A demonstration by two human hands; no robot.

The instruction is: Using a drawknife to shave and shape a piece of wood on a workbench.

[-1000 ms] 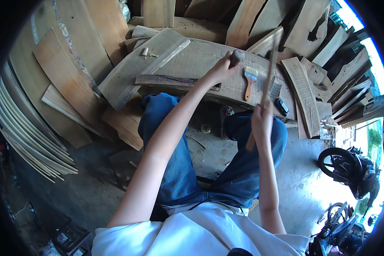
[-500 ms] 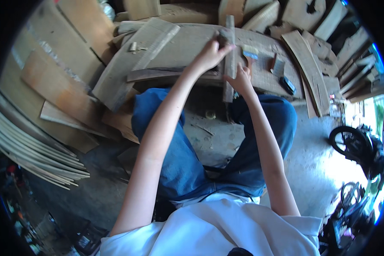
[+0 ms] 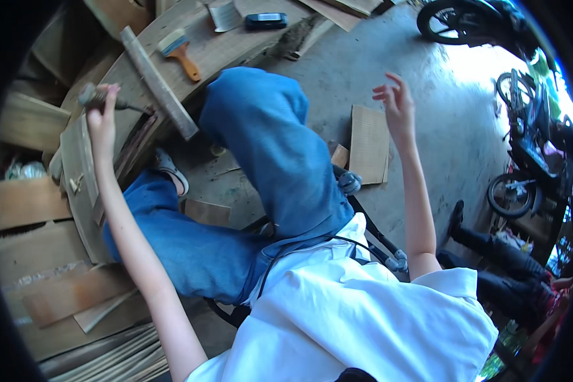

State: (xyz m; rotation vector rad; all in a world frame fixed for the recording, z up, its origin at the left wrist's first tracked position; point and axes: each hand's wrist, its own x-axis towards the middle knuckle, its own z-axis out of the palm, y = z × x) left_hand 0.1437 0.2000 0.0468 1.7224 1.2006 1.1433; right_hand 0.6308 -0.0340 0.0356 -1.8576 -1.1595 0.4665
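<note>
My left hand (image 3: 104,113) grips a chisel-like tool (image 3: 93,96) with a dull rounded handle and a thin dark shaft, over the curved wooden work plank (image 3: 108,72) at upper left. A wooden stick (image 3: 158,81) lies across the plank, just right of the tool. Beyond it are a paintbrush (image 3: 186,59) with an orange handle, a black oblong object (image 3: 265,21) and a small curled sheet (image 3: 224,16). My right hand (image 3: 395,109) is raised over the floor at the right, away from these things, with fingers apart and nothing in them.
Boards (image 3: 28,202) lean at the left, above long strips (image 3: 102,356). A cardboard piece (image 3: 368,143) lies on the concrete floor (image 3: 426,89). Motorbikes (image 3: 530,137) stand at the right. Another person in dark trousers (image 3: 503,272) is at the lower right, beside my seat's frame (image 3: 372,239).
The view has swung rightward, bringing the other person into sight. The stick, which was in my right hand, now lies on the plank. My right hand has moved away from it and opened.
</note>
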